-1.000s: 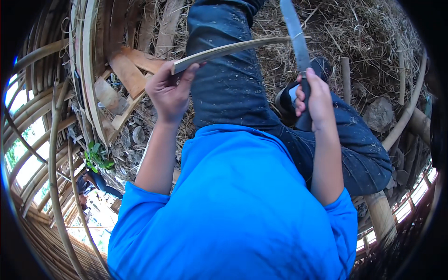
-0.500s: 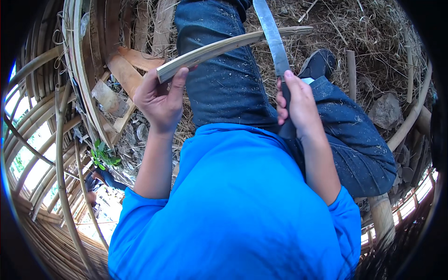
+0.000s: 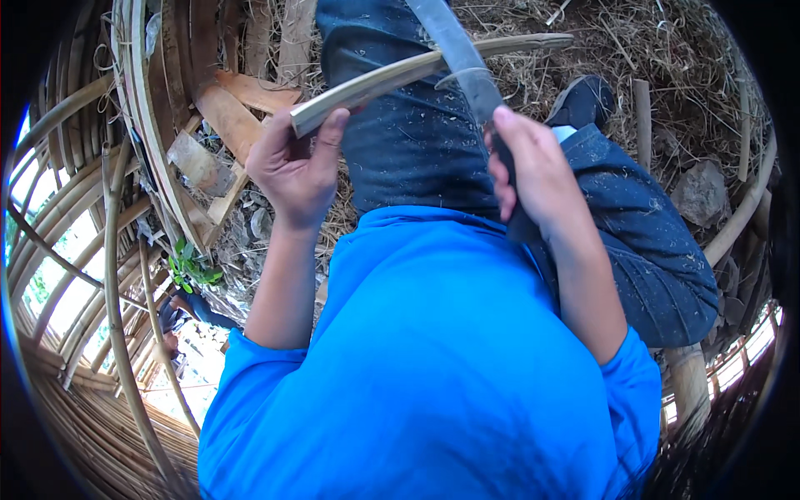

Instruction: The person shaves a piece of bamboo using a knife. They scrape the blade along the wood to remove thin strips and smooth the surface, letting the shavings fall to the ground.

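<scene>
Wood strip (image 3: 379,81), pale, slender: your left grip (image 3: 302,179) pinched its end, likely steadying it; your right grip (image 3: 537,173) clasped a black-handled steel knife (image 3: 462,60).

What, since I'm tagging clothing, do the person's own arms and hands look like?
The bright blue sleeves are short, leaving both forearms bare. The left hand and right hand are ungloved, with no watch or bracelet visible.

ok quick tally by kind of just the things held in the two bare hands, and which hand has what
Knife: 1, in the right hand
Pale strip: 1, in the left hand
Total: 2
</scene>
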{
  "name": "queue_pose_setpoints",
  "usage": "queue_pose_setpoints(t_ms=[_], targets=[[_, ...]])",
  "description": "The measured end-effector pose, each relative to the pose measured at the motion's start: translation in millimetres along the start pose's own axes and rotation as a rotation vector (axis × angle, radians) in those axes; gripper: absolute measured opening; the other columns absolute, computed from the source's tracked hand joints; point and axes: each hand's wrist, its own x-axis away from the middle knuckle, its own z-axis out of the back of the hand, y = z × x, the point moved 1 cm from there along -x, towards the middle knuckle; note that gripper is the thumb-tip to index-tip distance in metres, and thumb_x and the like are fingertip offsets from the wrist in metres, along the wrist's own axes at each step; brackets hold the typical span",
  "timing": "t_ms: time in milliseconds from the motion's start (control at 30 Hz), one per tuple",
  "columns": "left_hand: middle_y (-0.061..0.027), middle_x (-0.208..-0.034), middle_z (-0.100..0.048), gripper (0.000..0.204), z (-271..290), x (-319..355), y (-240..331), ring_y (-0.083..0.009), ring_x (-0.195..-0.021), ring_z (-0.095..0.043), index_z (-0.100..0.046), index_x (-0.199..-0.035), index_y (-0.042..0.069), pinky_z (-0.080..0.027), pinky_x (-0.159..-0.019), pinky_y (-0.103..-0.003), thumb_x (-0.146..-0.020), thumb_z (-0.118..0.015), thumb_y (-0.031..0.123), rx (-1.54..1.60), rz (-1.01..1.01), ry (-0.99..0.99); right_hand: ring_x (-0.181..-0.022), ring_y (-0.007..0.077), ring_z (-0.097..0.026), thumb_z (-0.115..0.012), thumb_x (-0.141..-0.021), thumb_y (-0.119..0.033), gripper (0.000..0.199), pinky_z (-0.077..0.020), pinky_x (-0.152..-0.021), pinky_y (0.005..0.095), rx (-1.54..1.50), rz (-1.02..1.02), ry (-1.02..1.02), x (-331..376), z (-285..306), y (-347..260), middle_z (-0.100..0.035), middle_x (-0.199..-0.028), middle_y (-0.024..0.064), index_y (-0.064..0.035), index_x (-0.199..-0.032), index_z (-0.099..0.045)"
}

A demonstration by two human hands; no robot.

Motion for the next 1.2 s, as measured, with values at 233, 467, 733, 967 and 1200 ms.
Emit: queue_pose_setpoints(t_ms=[233,467,733,967,1200], targets=[[-0.0060,-0.081,-0.066,0.014,7,5,-7,-0.0065,-0.071,-0.058,-0.064,-0.093,-0.006,-0.046,-0.066,-0.019,-0.082,-0.070,0.000,-0.076,0.014,0.014,-0.038,0.0093,-0.045,-0.045,-0.097,-0.033,0.036,-0.0396,-0.034,0.0248,-0.031,0.070,0.020,8,-24,-5,-0.045,-0.053,0.0018,-0.0016,-0.081,-0.049],[-0.0017,-0.075,-0.064,0.012,4,0,-8,-0.0037,-0.068,-0.055,-0.065,-0.090,-0.004,-0.043,-0.062,-0.018,-0.082,-0.071,0.002,-0.080,-0.005,0.002,-0.039,0.0081,-0.044,-0.043,-0.098,-0.037,0.039,-0.0387,-0.034,0.0241,-0.067,0.053,-0.017,19,-36,-7,-0.045,-0.054,0.0014,-0.0024,-0.083,-0.049],[-0.0010,-0.073,-0.063,0.010,2,2,-2,-0.0036,-0.066,-0.054,-0.065,-0.088,-0.003,-0.043,-0.061,-0.018,-0.081,-0.071,0.002,-0.087,0.004,0.006,-0.037,0.0084,-0.044,-0.044,-0.097,-0.039,0.040,-0.0381,-0.033,0.0245,-0.045,0.031,-0.125,30,-46,-8,-0.044,-0.052,0.0011,-0.0021,-0.084,-0.050],[-0.0016,-0.072,-0.064,0.010,-2,5,1,-0.0036,-0.066,-0.055,-0.066,-0.087,-0.002,-0.045,-0.061,-0.018,-0.080,-0.072,0.002,-0.093,-0.014,0.015,-0.038,0.0091,-0.044,-0.044,-0.098,-0.036,0.037,-0.0380,-0.034,0.0252,-0.060,0.035,-0.144,38,-59,-12,-0.046,-0.053,0.0021,-0.0019,-0.083,-0.049],[-0.0031,-0.072,-0.066,0.009,-5,9,1,-0.0046,-0.066,-0.058,-0.066,-0.085,-0.001,-0.046,-0.058,-0.020,-0.078,-0.073,0.001,-0.089,-0.069,0.034,-0.036,0.0081,-0.044,-0.043,-0.098,-0.038,0.038,-0.0365,-0.032,0.0233,-0.018,0.056,-0.131,46,-67,-12,-0.045,-0.053,0.0017,-0.0029,-0.085,-0.050]])
